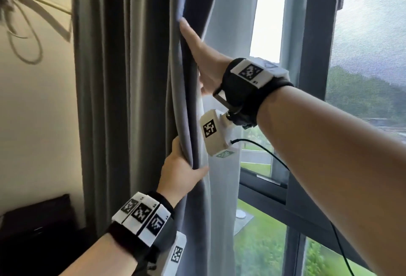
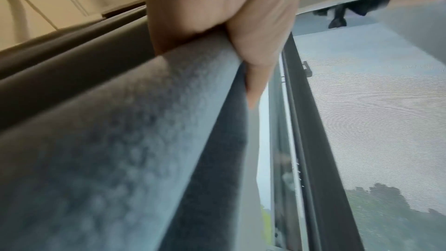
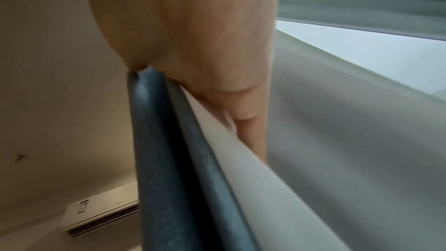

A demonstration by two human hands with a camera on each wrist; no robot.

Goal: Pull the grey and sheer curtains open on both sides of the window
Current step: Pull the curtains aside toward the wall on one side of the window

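Observation:
The grey curtain (image 1: pixel 136 100) hangs bunched in folds at the left of the window. Behind its free edge hangs the sheer curtain (image 1: pixel 222 122), still covering a strip of glass. My left hand (image 1: pixel 186 168) grips the grey curtain's edge low down, thumb on the window side. My right hand (image 1: pixel 193 56) holds the same edge higher up, its fingers hidden behind the fold. In the left wrist view my left hand (image 2: pixel 224 31) wraps the grey fold (image 2: pixel 120 140). In the right wrist view my right hand (image 3: pixel 193 45) pinches the grey edge (image 3: pixel 169 159), with the sheer curtain (image 3: pixel 350 140) beside it.
A dark window frame (image 1: pixel 312 56) stands right of the sheer curtain, with an insect screen (image 1: pixel 369 34) beyond. A dark piece of furniture (image 1: pixel 37 227) sits low against the cream wall at left. A black cable (image 1: pixel 274 157) trails from my right wrist. An air conditioner (image 3: pixel 101 213) is on the wall.

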